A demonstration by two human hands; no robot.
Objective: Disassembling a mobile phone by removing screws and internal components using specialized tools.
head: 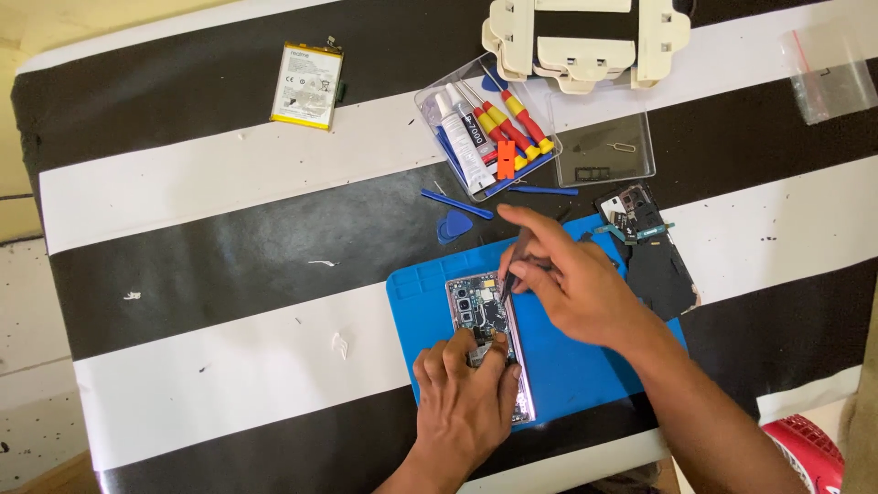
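An opened smartphone [482, 311], its circuit board showing, lies on a blue work mat [572, 370]. My left hand [465, 402] presses down on the phone's lower half and holds it steady. My right hand [572, 279] grips thin metal tweezers [512, 274] whose tip touches the board near the phone's upper right. The phone's lower part is hidden under my left hand.
A clear tool box [485, 128] with red-yellow screwdrivers and a glue tube, its lid [604, 151], blue pry tools [455, 203], a blue pick [453, 226], a loose battery [306, 85], removed black phone parts [649, 252], white brackets [585, 37] and a plastic bag [828, 78] lie on the striped table.
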